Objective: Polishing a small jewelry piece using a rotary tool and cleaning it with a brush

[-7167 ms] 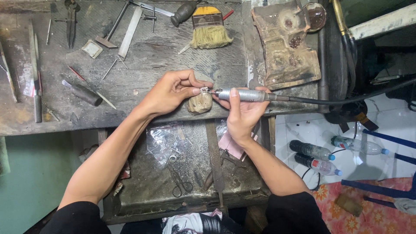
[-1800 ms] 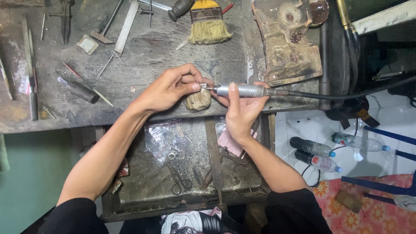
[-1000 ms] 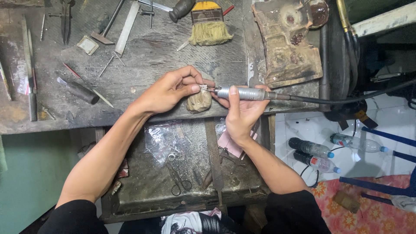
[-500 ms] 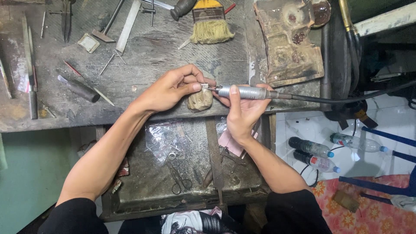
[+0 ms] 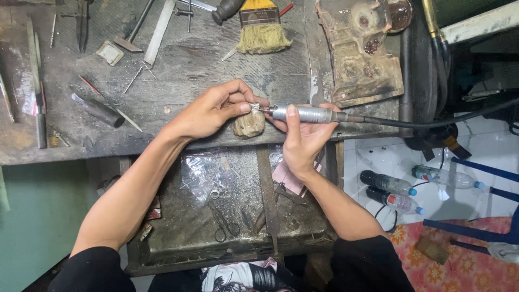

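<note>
1. Metalwork sits at the front edge of a worn, grey workbench (image 5: 178,59): a tiny silvery piece (image 5: 254,106), too small to tell its exact shape, is pinched between thumb and forefinger of the left hand (image 5: 213,111), the other fingers curled beside it.
2. The piece rests on top of a small, worn wooden bench peg (image 5: 248,124) that juts out from the bench edge.
3. The right hand (image 5: 303,135) is closed round a metal rotary handpiece (image 5: 303,114), thumb laid along its barrel; the tip meets the piece just beside the left fingertips.
4. A black flexible shaft (image 5: 432,121) runs from the handpiece off to the right.
5. By my judgement the grinding or polishing is under way, not finished: tool and piece are touching, and both hands are braced at the peg. How much of the surface has been worked cannot be told at this size.
6. On the bench behind lie a bristle brush (image 5: 262,30), files (image 5: 35,81) at the left, and a battered block (image 5: 362,54) at the right.
7. Below the peg, a metal catch tray (image 5: 227,227) holds small scissors (image 5: 221,224) and clear plastic bags (image 5: 208,170); plastic bottles (image 5: 389,189) lie on the floor to the right.
</note>
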